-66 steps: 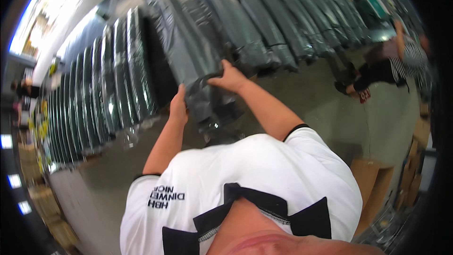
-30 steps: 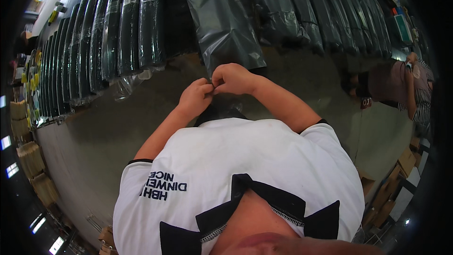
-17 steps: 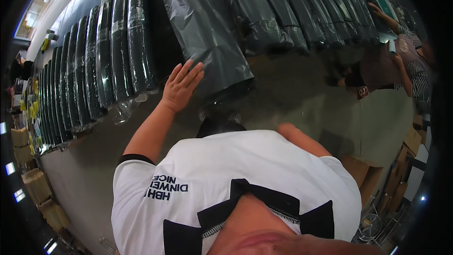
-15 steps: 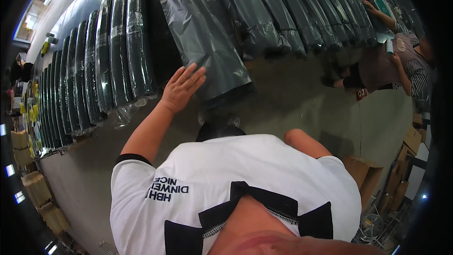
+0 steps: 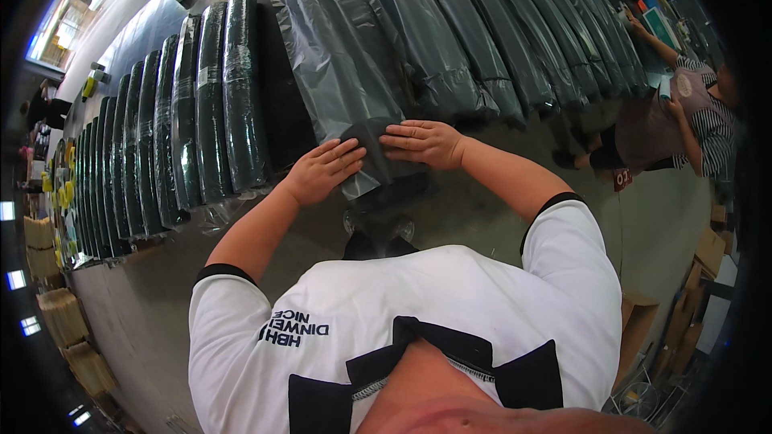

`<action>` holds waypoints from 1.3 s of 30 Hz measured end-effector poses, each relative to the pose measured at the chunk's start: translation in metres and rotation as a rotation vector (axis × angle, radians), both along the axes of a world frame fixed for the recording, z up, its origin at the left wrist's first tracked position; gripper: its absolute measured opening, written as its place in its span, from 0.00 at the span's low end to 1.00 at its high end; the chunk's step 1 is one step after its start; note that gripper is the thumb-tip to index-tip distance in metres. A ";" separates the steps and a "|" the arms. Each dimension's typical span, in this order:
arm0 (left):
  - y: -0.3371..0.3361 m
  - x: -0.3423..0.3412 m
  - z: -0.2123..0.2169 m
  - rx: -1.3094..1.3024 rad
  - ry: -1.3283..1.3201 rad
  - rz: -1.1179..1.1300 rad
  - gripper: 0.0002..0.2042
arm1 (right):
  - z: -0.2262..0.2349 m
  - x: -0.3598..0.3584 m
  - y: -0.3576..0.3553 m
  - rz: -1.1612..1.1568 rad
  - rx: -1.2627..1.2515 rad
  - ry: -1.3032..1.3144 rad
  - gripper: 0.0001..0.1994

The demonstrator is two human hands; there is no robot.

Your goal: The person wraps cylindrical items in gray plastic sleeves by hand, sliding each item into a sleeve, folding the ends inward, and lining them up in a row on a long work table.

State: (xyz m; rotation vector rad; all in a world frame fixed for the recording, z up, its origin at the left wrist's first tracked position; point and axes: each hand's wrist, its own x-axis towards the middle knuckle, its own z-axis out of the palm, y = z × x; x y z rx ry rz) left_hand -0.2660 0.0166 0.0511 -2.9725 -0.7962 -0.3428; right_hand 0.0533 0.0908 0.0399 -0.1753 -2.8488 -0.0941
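A long roll in a loose grey plastic sleeve [image 5: 326, 56] lies lengthwise before me, its near end toward my body. At that end the plastic is bunched and a dark rounded part [image 5: 367, 143] shows between my hands. My left hand [image 5: 323, 171] rests on the left side of the end, fingers stretched out flat. From the right, my right hand [image 5: 425, 145] lays its extended fingers on the plastic, the fingertips close to those of the left. Neither hand is closed around anything. The undersides of both hands are hidden.
Several grey-sleeved rolls [image 5: 474, 40] lie side by side to the right. At the left is a row of dark rolls in clear film [image 5: 245, 72]. A person in a striped top [image 5: 700, 112] stands at the far right. Cardboard boxes [image 5: 635, 321] are at the lower right.
My right hand has come up from beside my body onto the sleeve's near end. My left hand has shifted slightly nearer and stays flat. The plastic at the end is now pressed in.
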 end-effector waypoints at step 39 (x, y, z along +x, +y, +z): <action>0.065 0.006 -0.010 -0.576 -0.207 1.345 0.19 | 0.027 -0.131 0.054 -1.213 -0.524 -0.168 0.22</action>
